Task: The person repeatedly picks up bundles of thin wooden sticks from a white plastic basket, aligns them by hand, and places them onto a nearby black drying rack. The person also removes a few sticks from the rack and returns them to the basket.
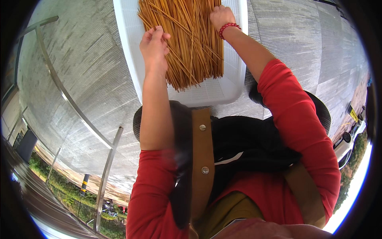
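Note:
Before me, a thick heap of thin brown sticks [191,44] lies in a white perforated plastic basket [209,97]. Most of the sticks run lengthwise in line with the basket, and a few lie slantwise across the top. My left hand [153,47] is at the heap's left edge, its fingers curled by the sticks. At the right edge is my right hand [222,17], with a red bead bracelet [228,29] at the wrist. Its fingers are bent down beside the sticks and partly hidden. Whether either hand grips any sticks cannot be made out.
The basket rests on a ribbed grey floor [286,53] in front of my legs. To the left runs a metal rail frame [65,92]. A striped post [84,185] and a fence stand farther off at lower left. A white vehicle [344,148] is at the far right.

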A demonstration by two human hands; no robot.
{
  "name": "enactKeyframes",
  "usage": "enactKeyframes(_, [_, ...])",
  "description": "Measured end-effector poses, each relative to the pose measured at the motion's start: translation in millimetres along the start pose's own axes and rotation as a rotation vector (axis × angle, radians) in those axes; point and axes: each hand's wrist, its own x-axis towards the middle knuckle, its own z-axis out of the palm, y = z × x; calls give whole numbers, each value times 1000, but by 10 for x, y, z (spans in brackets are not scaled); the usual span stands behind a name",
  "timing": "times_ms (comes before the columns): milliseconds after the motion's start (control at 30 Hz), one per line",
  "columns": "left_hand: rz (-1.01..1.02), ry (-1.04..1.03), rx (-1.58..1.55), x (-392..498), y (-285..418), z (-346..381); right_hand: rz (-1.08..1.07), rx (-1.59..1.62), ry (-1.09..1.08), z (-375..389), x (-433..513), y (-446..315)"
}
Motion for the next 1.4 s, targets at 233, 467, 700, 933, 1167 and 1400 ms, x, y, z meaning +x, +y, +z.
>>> enactKeyframes(233, [8, -23, -5, -6, 11, -26, 20, 38, -8, -26, -63, -64])
enactKeyframes(467, [1, -27, -23, -12, 22, -26, 15, 41, 16, -58, -70, -67])
enactKeyframes(700, [2, -29, -7, -12, 20, -17, -232, 706, -30, -413, -212, 588])
enactKeyframes(933, [1, -42, -19, -13, -7, -19, -391, 1160, -477, -502, -227, 1540])
enactKeyframes(1167, [8, -67, -27, 2, -4, -39, -216, -51, -552, 161, -387, 2153])
enactKeyframes(1400, [12, -59, -26, 1, 9, -43, -91, -208, 114, 87, -541, 1846])
